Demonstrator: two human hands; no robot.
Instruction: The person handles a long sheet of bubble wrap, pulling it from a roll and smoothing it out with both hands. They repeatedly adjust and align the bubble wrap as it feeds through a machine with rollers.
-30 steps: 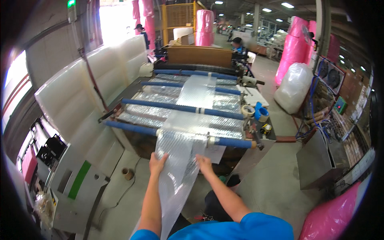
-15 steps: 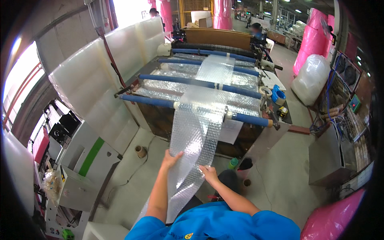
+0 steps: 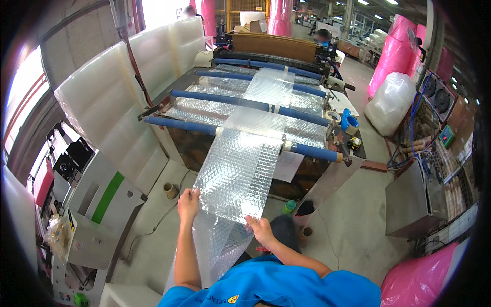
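A clear sheet of bubble wrap [image 3: 236, 163] runs down over the machine's blue rollers [image 3: 312, 150] toward me. My left hand [image 3: 188, 203] is closed on its left edge, fingers wrapped over the plastic. On the opposite edge my right hand [image 3: 259, 228] pinches the sheet between thumb and fingers. Between my hands the wrap lies stretched fairly flat, and below them it hangs down past my left forearm. A white paper sheet [image 3: 289, 167] is fixed to the machine's front, partly behind the wrap.
Tape rolls [image 3: 349, 123] lie on the machine's right side. A green-capped bottle [image 3: 289, 206] and a cardboard tube [image 3: 171, 191] stand on the floor. At left is a grey machine with a green stripe [image 3: 108, 197]; at right, a metal cabinet [image 3: 413, 197] and a pink roll [image 3: 420, 273].
Both hands have moved left, the right one slightly lower. The bubble wrap, folded along its right side before, is now spread flatter and wider between them.
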